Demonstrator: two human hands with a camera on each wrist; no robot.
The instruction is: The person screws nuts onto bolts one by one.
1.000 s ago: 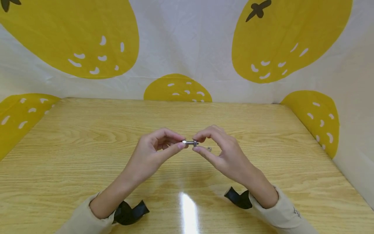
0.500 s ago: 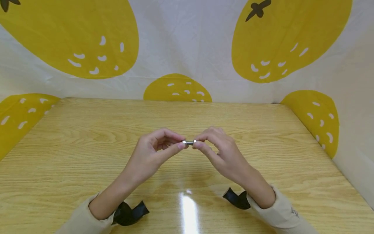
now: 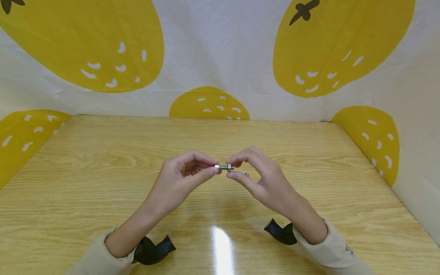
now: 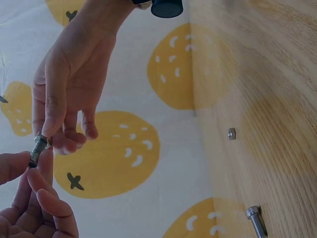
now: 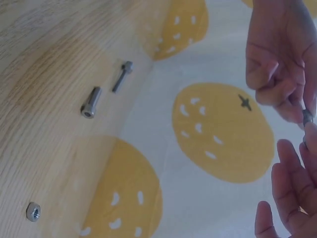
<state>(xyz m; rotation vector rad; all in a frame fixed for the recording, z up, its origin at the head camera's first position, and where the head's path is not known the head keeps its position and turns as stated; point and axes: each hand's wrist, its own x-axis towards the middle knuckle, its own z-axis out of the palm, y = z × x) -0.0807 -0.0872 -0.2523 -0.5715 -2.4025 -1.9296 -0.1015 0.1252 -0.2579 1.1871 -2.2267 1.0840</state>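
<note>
In the head view a small metal bolt [image 3: 223, 167] lies level between both hands, above the table. My left hand [image 3: 182, 172] pinches its head end between thumb and index finger. The other left fingers are curled. A hex nut [image 3: 229, 167] sits on the threaded shank near the far end, and my right hand [image 3: 262, 175] holds it with thumb below and index finger above. The bolt's tip shows just past the nut. In the left wrist view the bolt [image 4: 38, 145] shows its threads. Fingers mostly hide it in the right wrist view.
A wooden table [image 3: 103, 145] runs back to a white cloth with yellow fruit prints. The right wrist view shows two loose bolts, a socket-head bolt [image 5: 91, 102] and another bolt [image 5: 123, 76], plus a loose nut [image 5: 33, 211] on the table.
Half a second ago my right thumb and index finger lay further over the nut, covering the bolt's tip. They have since shifted back, and a small metal piece shows again behind the hand.
</note>
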